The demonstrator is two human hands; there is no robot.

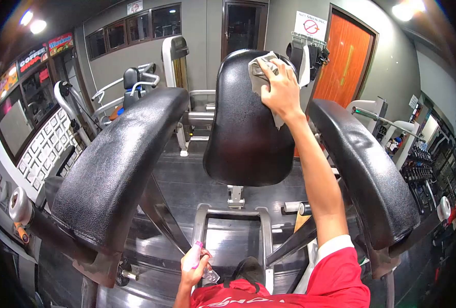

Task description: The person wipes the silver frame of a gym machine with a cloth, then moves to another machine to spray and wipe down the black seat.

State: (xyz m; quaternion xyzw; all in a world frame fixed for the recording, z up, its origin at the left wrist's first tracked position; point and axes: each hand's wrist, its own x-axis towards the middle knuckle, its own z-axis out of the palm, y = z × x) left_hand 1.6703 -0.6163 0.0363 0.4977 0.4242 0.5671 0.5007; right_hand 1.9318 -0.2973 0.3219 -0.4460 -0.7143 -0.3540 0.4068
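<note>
My right hand (281, 88) presses a grey-beige cloth (257, 77) against the upper right part of a black padded backrest (248, 138). The fingers are bent over the cloth, and a strip of it hangs below the wrist. Low in the view, close to my body, my left hand (196, 264) is wrapped round a spray bottle (211, 275) with a pink and white top and a clear body. On either side of the backrest stand a black left arm pad (120, 164) and a black right arm pad (366, 164).
The machine's metal frame (201, 220) rises in front of my legs. Handles (21, 205) stick out beside the arm pads. Behind are another exercise machine (175, 61), an orange door (343, 61) and a no-smoking sign (310, 25). A dumbbell rack (418, 167) stands at the right.
</note>
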